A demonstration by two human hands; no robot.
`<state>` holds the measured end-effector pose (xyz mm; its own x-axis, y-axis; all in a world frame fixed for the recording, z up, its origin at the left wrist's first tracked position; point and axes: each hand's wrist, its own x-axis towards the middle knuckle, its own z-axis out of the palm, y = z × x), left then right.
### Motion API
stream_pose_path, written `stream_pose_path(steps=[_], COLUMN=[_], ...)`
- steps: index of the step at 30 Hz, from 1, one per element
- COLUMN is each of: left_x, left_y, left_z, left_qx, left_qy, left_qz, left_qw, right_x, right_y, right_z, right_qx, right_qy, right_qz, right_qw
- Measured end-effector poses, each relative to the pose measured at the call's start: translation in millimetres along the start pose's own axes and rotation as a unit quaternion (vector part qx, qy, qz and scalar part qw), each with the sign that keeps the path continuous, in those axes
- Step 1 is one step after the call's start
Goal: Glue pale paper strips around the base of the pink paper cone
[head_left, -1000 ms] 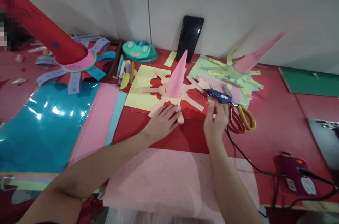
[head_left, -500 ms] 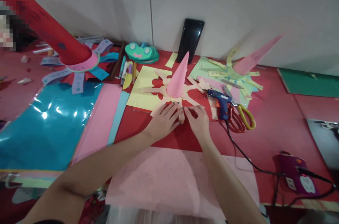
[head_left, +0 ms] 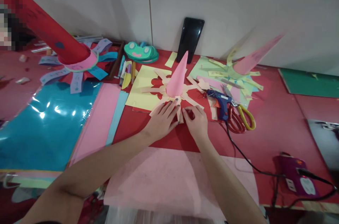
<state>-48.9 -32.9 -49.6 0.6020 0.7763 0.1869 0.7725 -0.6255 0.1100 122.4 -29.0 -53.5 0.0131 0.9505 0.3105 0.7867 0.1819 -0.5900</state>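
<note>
A pink paper cone (head_left: 177, 79) stands upright on a red scalloped paper base with pale peach paper strips (head_left: 192, 101) spreading out around it. My left hand (head_left: 160, 123) lies with fingers stretched out over the front strips, close to the cone's foot. One short strip (head_left: 179, 115) shows between my two hands. Just right of that strip is my right hand (head_left: 196, 121), its fingers curled and thumb and forefinger drawn together; anything in them is hidden. Beneath the base is a yellow paper sheet (head_left: 135, 96).
A blue glue gun (head_left: 222, 102) lies right of my right hand, beside scissors (head_left: 246, 116); its cord (head_left: 246, 157) runs to a purple box (head_left: 298, 174). A black phone (head_left: 190, 38) leans on the wall. Another pink cone (head_left: 258, 58) and a red tube (head_left: 71, 45) stand either side.
My right fingertips have drawn slightly away from the front strip and from my left hand. My left fingers have slid a little up toward the cone, uncovering more of the strip.
</note>
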Motion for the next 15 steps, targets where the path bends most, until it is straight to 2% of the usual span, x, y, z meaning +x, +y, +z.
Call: stream_pose_path(steps=[9, 15], left_x=[-1.2, -0.5], left_y=[0.6, 1.1], left_z=[-0.8, -6.2], left_qx=[-0.007, -0.027], left_qy=[0.018, 0.094], left_qz=[-0.004, 0.055], left_qw=[1.0, 0.994], right_x=[0.5, 0.4], right_y=[-0.4, 2.3], right_z=[-2.5, -4.0], right_qx=[0.017, 0.041], right_qy=[-0.004, -0.007], right_qz=[0.006, 0.013], right_qw=[1.0, 0.999])
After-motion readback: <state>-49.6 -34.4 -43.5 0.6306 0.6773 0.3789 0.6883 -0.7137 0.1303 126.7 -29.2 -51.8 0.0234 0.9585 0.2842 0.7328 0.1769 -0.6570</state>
